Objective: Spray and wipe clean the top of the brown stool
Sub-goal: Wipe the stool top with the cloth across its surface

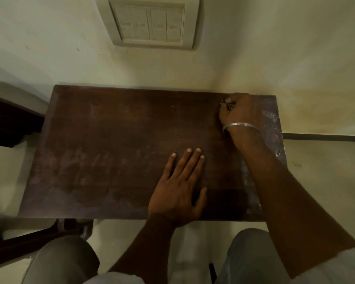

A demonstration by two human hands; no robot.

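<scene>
The brown stool (111, 144) has a rectangular wooden top standing against the wall, dull with pale smears and whitish marks along its right edge. My left hand (180, 187) rests flat on the top near the front edge, fingers straight and spread. My right hand (241, 111) is at the far right corner of the top, fingers curled around a small dark-and-light wad (228, 104), most of it hidden in the fist. A metal bangle sits on that wrist. No spray bottle is in view.
A cream wall with a switch plate (150, 23) rises right behind the stool. Dark wooden furniture (10, 121) stands at the left. A dark stool leg or frame (49, 236) shows below the front left. My knees (62, 261) are close to the front edge.
</scene>
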